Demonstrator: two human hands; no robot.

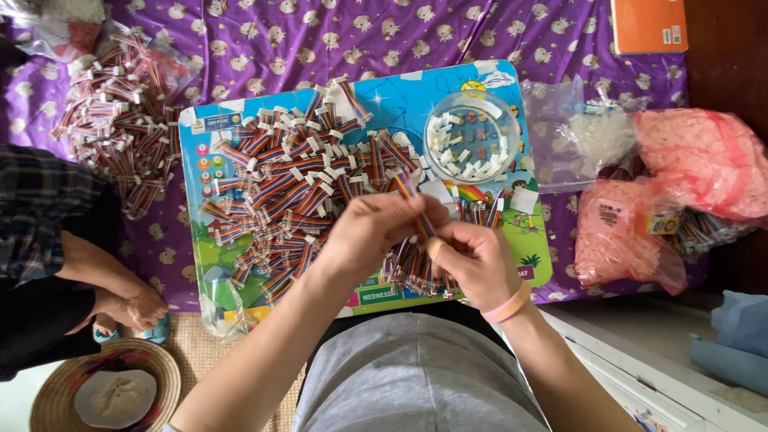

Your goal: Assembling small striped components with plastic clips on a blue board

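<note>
Head view shows us working over a colourful picture board (200,264) laid on a purple patterned cloth (448,36), with both hands meeting just below the board's middle. Our left hand (364,232) has its fingers curled nearly closed, pinching one rainbow ribbon cable (406,190) whose free end sticks up toward 12 o'clock; our right hand (472,260), a pink band at its wrist, is closed on the same cable's lower end, though we cannot tell whether it also holds a white connector. To do this well, we judge that we should keep the cable short between the two grips so it stays straight, and line the end up squarely before pressing. The loose cable heap (296,180) lies at 10 o'clock from our hands, far too many to count, and a second cable pile (120,120) sits off the board at 9 o'clock. We count one clear bowl (472,138) of small white pieces at 1 o'clock, two pink bags (704,160) at 3 o'clock, one orange book (650,24), one straw hat (104,392) at 8 o'clock, and another person's hand (132,308) at 9 o'clock
</note>
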